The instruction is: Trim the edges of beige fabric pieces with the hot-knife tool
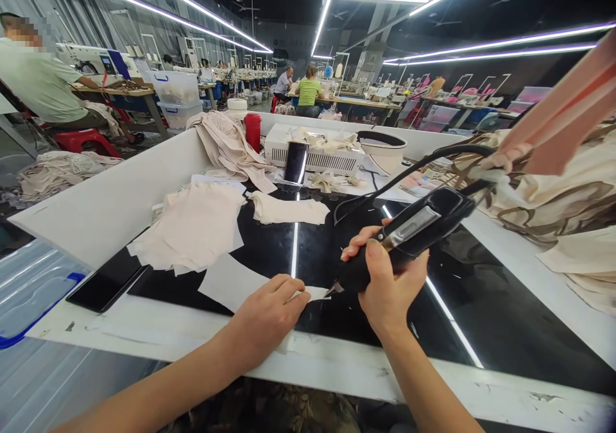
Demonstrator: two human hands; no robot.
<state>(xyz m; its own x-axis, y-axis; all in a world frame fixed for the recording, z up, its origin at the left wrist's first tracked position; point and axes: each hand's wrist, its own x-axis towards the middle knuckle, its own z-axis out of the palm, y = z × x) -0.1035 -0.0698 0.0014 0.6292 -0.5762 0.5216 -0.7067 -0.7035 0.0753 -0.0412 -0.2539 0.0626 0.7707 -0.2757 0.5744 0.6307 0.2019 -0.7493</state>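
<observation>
My right hand [392, 285] is wrapped round a black corded hand tool [423, 221] with a silver plate on its side and a small pointed metal tip. That tip touches or nearly touches the right end of a pale, curved fabric piece [228, 283] on the black glossy work surface [380, 317]. With fingers together and bent, my left hand [272, 314] presses the same piece down just left of the tip. A stack of cream fabric pieces [192, 224] lies beyond my left hand, and a smaller cream piece [291, 208] lies behind the tool's tip.
A dark phone [108, 285] lies at the left edge; another phone [296, 161] stands upright against a white vented box [312, 151]. Behind are a red cup [252, 131] and draped fabric [231, 144]. The tool's cable [404, 179] arcs rightward. Fabric heaps [553, 195] lie right. Co-workers sit farther off.
</observation>
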